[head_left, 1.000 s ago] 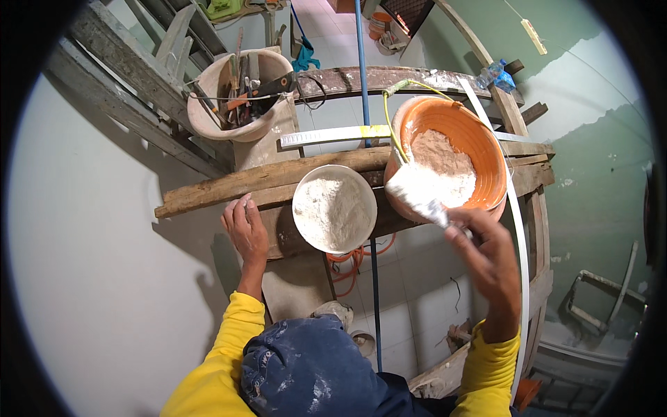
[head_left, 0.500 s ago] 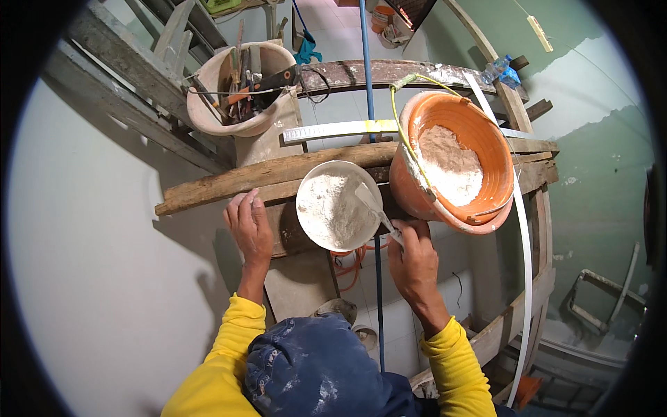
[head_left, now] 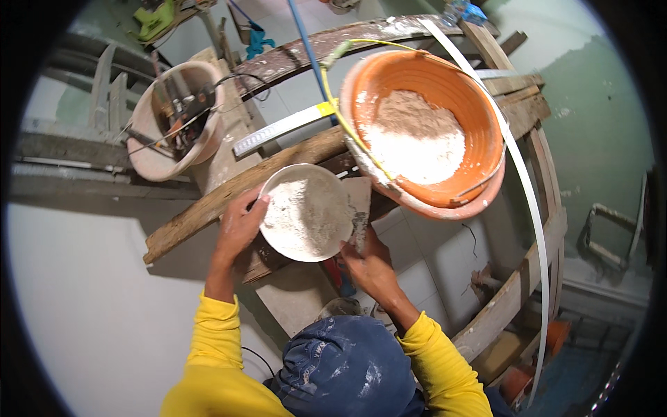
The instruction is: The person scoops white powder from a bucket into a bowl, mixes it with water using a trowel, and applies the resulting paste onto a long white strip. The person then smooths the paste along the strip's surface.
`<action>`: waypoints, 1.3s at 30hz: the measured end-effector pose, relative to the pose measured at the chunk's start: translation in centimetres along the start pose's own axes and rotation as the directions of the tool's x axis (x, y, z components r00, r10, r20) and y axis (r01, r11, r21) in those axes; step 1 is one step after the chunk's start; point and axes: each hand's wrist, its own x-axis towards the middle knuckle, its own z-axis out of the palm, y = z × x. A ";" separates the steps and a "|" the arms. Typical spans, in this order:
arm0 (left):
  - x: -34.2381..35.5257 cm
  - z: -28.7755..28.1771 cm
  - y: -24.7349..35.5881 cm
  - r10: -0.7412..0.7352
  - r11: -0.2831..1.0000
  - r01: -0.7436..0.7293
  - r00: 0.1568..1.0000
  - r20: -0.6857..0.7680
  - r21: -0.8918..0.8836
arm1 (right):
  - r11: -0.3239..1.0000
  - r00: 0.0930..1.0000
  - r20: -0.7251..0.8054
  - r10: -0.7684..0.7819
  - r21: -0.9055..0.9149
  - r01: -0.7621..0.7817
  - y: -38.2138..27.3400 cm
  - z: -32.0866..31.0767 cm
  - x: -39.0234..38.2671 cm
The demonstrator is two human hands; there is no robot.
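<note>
A round white bucket [head_left: 321,174] of pale powder [head_left: 292,217] is between my two hands, over the wooden planks. My left hand [head_left: 238,226] grips its left rim, with the thumb on top and the fingers around the outside. Against the lower right rim, my right hand [head_left: 368,267] is closed around a putty knife [head_left: 358,200]. The knife's flat, powder-smeared blade points away from me, outside the bucket's right wall. My right thumb touches the rim; the other fingers are mostly hidden.
To the right stands a large orange bucket [head_left: 479,142] with powder and a yellow-covered handle. A tool-filled bucket [head_left: 146,156] is at the upper left. A long wooden pole [head_left: 187,233], a metal straightedge [head_left: 278,132] and a white strip [head_left: 528,201] lie around the work spot.
My left hand has come onto the white bucket's rim. My right hand has moved left to the rim, and the putty knife has left the bucket's inside. The whole view has turned and shifted.
</note>
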 end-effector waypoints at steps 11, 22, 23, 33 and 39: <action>-5.5 -0.8 4.1 -0.252 0.945 0.277 0.955 0.155 -0.171 | 0.998 0.997 -0.047 -0.063 -0.026 0.062 -0.7 -1.7 -5.0; -11.2 16.7 16.1 -0.208 0.892 0.444 0.564 0.799 -0.081 | 0.964 0.974 -0.166 -0.157 -0.239 0.114 3.5 -24.9 -22.0; -12.0 19.1 18.2 -0.225 0.881 0.471 0.503 0.835 -0.047 | 0.969 0.974 -0.197 -0.107 -0.240 0.058 4.1 -27.2 -24.4; -14.6 41.6 18.1 -0.277 0.829 0.516 0.044 0.960 0.215 | 0.978 0.932 -0.316 0.176 0.162 -0.129 18.4 -37.3 -39.4; -23.2 53.6 11.3 -0.297 0.837 0.512 0.127 0.947 0.194 | 0.931 0.873 -0.341 0.350 0.227 -0.285 33.2 -38.2 -43.7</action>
